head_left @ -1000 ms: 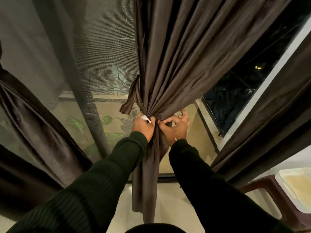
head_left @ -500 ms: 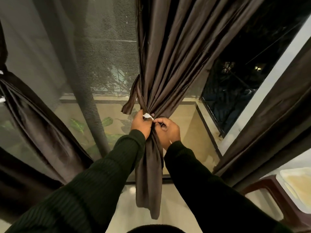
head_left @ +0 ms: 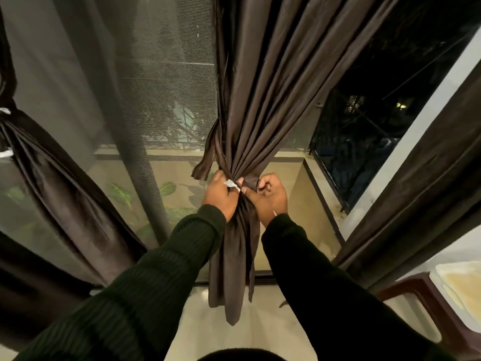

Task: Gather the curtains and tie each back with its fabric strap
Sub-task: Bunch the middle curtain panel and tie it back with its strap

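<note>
A dark brown curtain (head_left: 263, 87) hangs at the centre, bunched tight at waist height. My left hand (head_left: 221, 195) grips the gathered folds and pinches a white tag end of the fabric strap (head_left: 230, 183). My right hand (head_left: 268, 198) holds the strap's other end against the bunch from the right, fingers curled. A loose strap tail (head_left: 205, 157) droops to the left of the bunch. A second brown curtain (head_left: 59, 194) at the far left is gathered with a strap (head_left: 5, 110).
A mesh screen window (head_left: 161, 82) fills the back, with a dark open pane (head_left: 385, 105) to the right. Another brown curtain (head_left: 421, 194) hangs at the right. A maroon plastic chair (head_left: 421, 306) and a white tray (head_left: 460, 290) stand at the lower right.
My right hand came round the bunch to its front, then shifted back right, pulling the strap across. The curtain's lower tail has narrowed. The view moved slightly.
</note>
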